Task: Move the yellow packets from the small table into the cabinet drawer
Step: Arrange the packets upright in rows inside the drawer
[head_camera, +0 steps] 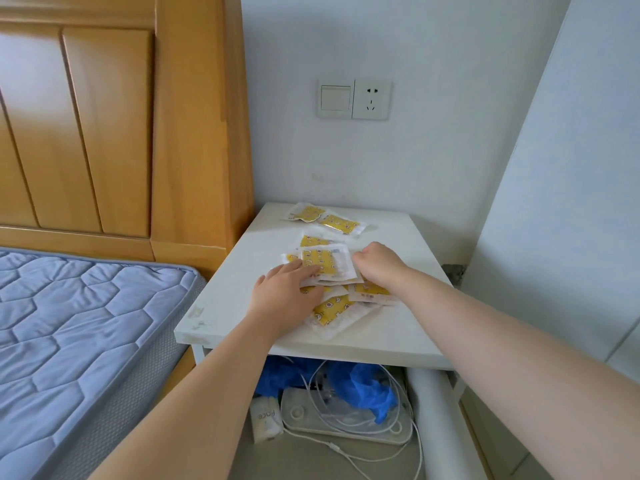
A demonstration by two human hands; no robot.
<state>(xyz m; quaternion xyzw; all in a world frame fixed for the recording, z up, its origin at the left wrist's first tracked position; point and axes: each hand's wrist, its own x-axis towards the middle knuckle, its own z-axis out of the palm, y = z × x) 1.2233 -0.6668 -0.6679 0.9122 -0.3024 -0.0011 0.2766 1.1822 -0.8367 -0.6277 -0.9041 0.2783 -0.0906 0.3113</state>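
- The step in hand looks like gathering: the yellow packets lie in a loose, overlapping heap on the middle of the desk, and none has left it yet.
- The left hand lies flat on the heap's left side. Its fingers are straight and press down on the top packet, holding nothing.
- The right hand sits at the heap's right side, knuckles up and curled downward. Its fingertips are hidden, so I cannot tell whether it has hold of any packet.
- Two stray packets lie apart from the heap, at the back of the desk near the wall.
- Blue plastic and white cables sit on the floor under the desk.
- The cabinet drawer is not in view from the desk.
- The next move likely calls for squeezing the heap together between both hands and lifting it as one stack. The slick wrappers could slide apart, and the stray pair would need a second reach.
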